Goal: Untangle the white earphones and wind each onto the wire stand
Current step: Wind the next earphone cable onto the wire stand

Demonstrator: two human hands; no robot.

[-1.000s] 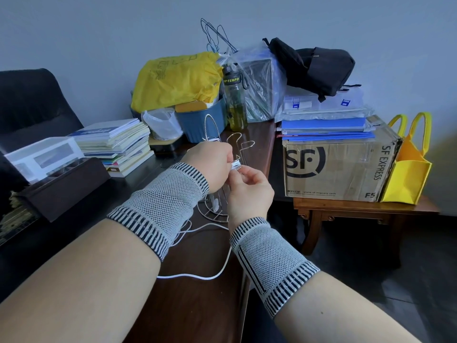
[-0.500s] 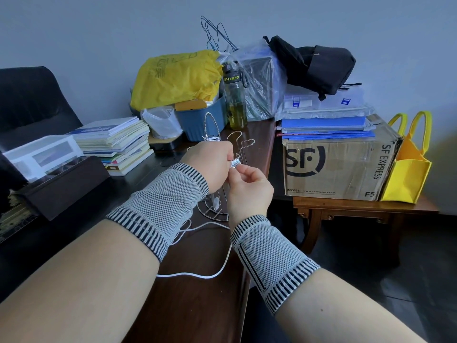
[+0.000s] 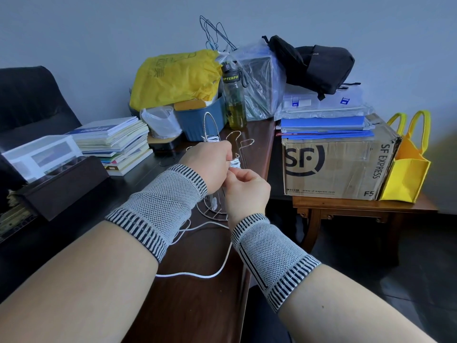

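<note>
Starting at your left, the stack of books (image 3: pixel 116 142) and the dark box (image 3: pixel 61 184) sit well away from the work, so nothing there gets in your way. Your left hand (image 3: pixel 210 164) is curled around the wire stand (image 3: pixel 220 211), its fingers closed over a bundle of white cord (image 3: pixel 235 162) wrapped on one of the prongs; you cannot see the fingertips themselves, since the back of the hand hides them. Another prong behind it already carries a few white turns (image 3: pixel 210 139).

Just to the right, your right hand (image 3: pixel 247 191) touches the left one, thumb and forefinger pinched on the cord right beside the bundle. Compared with a second ago, both hands have barely shifted, rising only slightly, and the pinch sits tight against the wound turns, which suggests you are seating or tucking a turn and not pulling a new length through.

A long slack loop of earphone cable (image 3: pixel 197 274) lies across the desk (image 3: pixel 197 305) under your wrists, near its front edge, so a good deal remains to wind. An earbud (image 3: pixel 214 202) hangs inside the stand's base. Keep the left grip firm or the turns may spring loose.

Further right, the cardboard carton (image 3: pixel 333 164) and yellow bag (image 3: pixel 405 174) stand apart on a side table (image 3: pixel 358 206).
</note>
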